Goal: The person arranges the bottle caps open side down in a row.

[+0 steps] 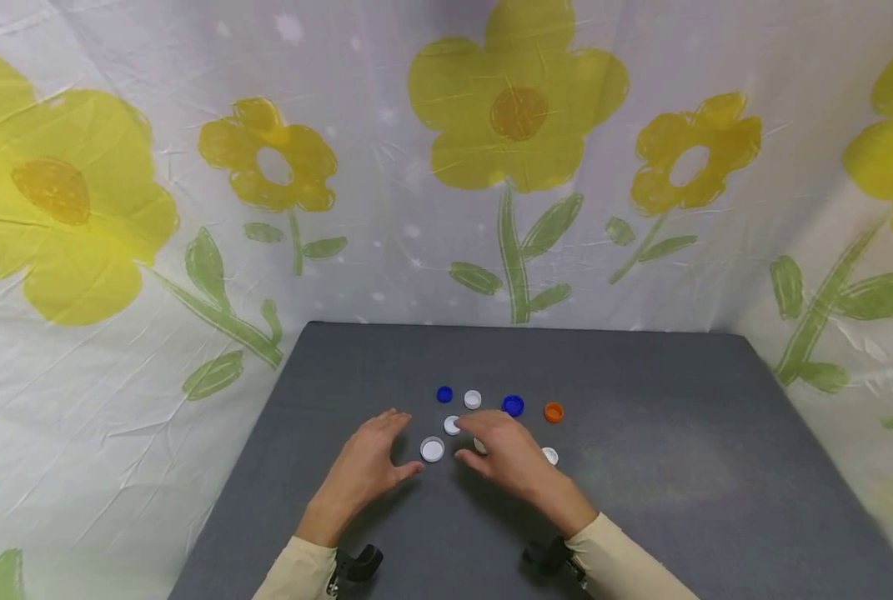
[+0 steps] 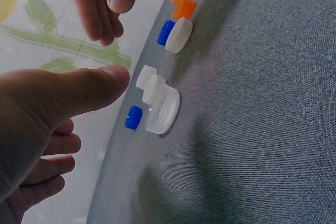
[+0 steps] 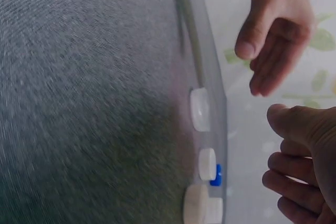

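Observation:
Several bottle caps lie loosely grouped on a dark grey tabletop. My left hand [image 1: 367,467] hovers left of a wide clear-and-white cap [image 1: 432,450], thumb spread from the fingers, holding nothing. Above the caps, my right hand [image 1: 509,454] also holds nothing; it partly covers a cream-white cap [image 1: 479,447]. Near its fingertips lies a small white cap [image 1: 452,426]. Behind stand a small blue cap [image 1: 444,394], another white cap [image 1: 472,400], a larger blue cap [image 1: 513,406] and an orange cap [image 1: 554,412]. One more white cap [image 1: 549,456] shows beyond the right hand.
The grey table [image 1: 679,467] reaches back to a pale curtain [image 1: 386,250] printed with yellow flowers, which also hangs along both sides. Black wrist cameras are strapped below each hand, by the beige sleeves [image 1: 626,562].

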`<state>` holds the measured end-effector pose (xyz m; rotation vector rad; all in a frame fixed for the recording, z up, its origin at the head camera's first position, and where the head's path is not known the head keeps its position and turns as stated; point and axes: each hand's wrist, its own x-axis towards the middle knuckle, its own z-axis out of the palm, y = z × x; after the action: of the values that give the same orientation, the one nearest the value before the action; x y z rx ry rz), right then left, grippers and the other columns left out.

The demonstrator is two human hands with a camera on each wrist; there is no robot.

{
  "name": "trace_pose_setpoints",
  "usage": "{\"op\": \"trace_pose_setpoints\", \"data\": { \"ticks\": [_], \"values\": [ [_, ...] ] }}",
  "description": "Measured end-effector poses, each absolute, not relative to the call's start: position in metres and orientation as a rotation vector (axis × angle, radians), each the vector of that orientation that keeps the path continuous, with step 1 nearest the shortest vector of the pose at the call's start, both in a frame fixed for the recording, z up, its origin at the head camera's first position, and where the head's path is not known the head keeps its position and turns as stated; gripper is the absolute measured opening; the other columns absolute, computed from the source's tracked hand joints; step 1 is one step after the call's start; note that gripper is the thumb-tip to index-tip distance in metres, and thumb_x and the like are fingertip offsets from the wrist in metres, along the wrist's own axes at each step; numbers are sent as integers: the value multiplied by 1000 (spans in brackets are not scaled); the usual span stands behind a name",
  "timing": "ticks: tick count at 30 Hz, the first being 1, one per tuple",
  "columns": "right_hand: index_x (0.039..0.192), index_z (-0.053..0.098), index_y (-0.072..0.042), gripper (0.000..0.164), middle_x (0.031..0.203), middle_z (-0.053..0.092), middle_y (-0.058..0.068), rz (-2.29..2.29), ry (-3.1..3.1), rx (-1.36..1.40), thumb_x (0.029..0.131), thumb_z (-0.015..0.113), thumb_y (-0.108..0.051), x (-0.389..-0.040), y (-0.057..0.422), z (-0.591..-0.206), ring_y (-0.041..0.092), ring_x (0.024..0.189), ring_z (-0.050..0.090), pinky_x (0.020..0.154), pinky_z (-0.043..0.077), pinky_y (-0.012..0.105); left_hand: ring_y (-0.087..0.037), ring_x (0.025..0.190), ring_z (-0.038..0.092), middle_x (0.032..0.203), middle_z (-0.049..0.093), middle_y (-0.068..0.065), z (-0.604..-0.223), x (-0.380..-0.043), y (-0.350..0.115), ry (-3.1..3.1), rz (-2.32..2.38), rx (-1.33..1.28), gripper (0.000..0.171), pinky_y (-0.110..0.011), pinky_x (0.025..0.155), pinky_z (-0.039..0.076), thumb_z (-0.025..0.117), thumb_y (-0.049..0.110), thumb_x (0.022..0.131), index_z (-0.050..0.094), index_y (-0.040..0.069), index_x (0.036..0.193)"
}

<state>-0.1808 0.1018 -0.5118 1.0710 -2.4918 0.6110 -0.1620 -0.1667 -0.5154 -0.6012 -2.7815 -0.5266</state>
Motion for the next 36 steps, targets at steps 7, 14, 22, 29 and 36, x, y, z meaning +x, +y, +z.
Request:
{"op": "trace_pose_setpoints", "data": {
  "ticks": [7,14,22,29,36],
  "values": [
    [123,79,-6,40,119,83,5,613,-2550,1090,89,91,-25,-183,94,-524,26,115,77,105,59,44,-40,134,69,134,76,-21,-526,-167,-165,-2786,-536,-626,71,-57,109,56,102,33,76,74,1,133],
    [117,80,-7,33,109,83,2,568,-2539,1119,89,90,-21,-184,88,-532,24,105,78,98,60,43,-38,134,70,134,76,-19,-536,-171,-162,-2832,-524,-623,67,-55,109,56,100,33,79,74,1,132],
    [104,78,-11,22,92,79,-2,481,-2516,1146,88,90,-21,-187,79,-540,20,90,75,89,60,41,-38,131,71,129,79,-17,-544,-179,-159,-2836,-535,-672,60,-53,109,57,98,30,82,75,1,129],
    [88,72,-18,21,81,73,-4,360,-2562,1073,88,91,-26,-186,70,-544,19,81,73,81,57,39,-40,129,71,129,78,-20,-562,-188,-163,-2799,-552,-763,56,-56,107,57,96,29,85,75,0,129],
    [79,67,-18,28,76,69,-4,271,-2564,1002,84,93,-27,-182,62,-551,20,78,72,80,58,40,-42,123,74,120,81,-18,-556,-184,-155,-2812,-548,-784,45,-57,102,59,97,19,82,78,2,119]
  ]
}}
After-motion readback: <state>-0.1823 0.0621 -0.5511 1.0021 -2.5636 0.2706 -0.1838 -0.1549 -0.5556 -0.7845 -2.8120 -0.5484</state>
